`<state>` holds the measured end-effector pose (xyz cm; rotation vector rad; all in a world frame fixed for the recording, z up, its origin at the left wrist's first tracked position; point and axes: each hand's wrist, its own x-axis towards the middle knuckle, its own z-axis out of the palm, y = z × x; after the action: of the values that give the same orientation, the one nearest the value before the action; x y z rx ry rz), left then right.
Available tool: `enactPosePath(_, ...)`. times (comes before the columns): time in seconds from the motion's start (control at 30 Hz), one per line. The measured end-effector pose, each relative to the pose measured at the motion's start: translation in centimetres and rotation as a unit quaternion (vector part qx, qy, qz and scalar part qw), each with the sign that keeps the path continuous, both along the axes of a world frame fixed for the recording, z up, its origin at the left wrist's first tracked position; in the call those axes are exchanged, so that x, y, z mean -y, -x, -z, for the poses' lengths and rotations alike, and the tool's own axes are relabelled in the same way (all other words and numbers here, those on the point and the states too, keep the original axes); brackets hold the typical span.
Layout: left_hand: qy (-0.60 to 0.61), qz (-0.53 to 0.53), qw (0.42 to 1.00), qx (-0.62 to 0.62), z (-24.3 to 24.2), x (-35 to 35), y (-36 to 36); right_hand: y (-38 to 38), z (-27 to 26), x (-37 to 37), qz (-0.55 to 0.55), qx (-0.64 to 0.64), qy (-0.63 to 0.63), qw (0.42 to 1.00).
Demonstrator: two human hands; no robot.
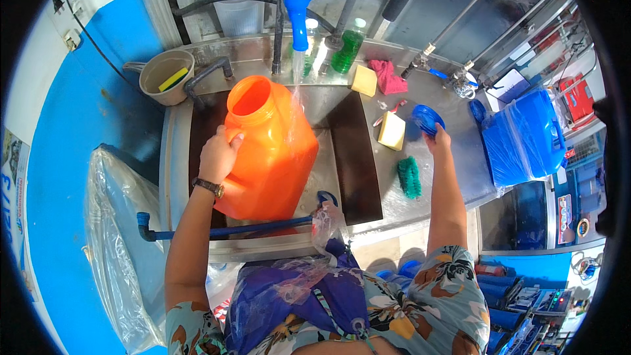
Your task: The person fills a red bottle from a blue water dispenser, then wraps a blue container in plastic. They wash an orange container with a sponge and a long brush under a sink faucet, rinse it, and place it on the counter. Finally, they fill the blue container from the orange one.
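Observation:
My left hand grips the handle of an orange plastic jug, which leans in the steel sink with its mouth uncovered. Water runs from the blue-handled faucet down onto the jug's side. Over the counter at the right, my right hand has its fingers on a blue plastic lid; the thumb side is partly hidden. Near it lie a yellow sponge, a toothbrush and a green scrub brush. Farther back are another yellow sponge and a pink cloth.
A blue pipe crosses the sink's front edge. A grey dipper holding a sponge stands at the back left. Behind the sink is a bottle of green liquid. A plastic-wrapped blue jug stands at the counter's right end.

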<state>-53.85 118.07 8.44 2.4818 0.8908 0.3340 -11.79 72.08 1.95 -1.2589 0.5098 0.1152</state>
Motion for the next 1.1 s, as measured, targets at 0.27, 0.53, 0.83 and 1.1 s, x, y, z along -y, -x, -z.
enactPosePath(0.27, -0.021, 0.096, 0.994, -0.039, -3.6, 5.0, -4.2, 6.3, 2.9, -4.4, -0.174, 0.322, 0.690, 0.625)
enactPosePath(0.53, -0.003, 0.107, 0.994, -0.038, -3.0, 6.5, -5.9, 14.1, -5.1, -14.8, -0.176, 0.342, 0.623, 0.681)
enactPosePath(0.83, -0.040, 0.017, 0.997, -0.067, -2.3, 8.4, -8.6, 26.5, 0.0, -31.5, -0.659, 0.457, 0.218, 0.555)
enactPosePath(1.1, -0.072, -0.032, 0.997, -0.017, -1.5, 2.2, -5.7, 27.7, -4.0, -30.3, -0.576, 0.657, 0.322, 0.365)
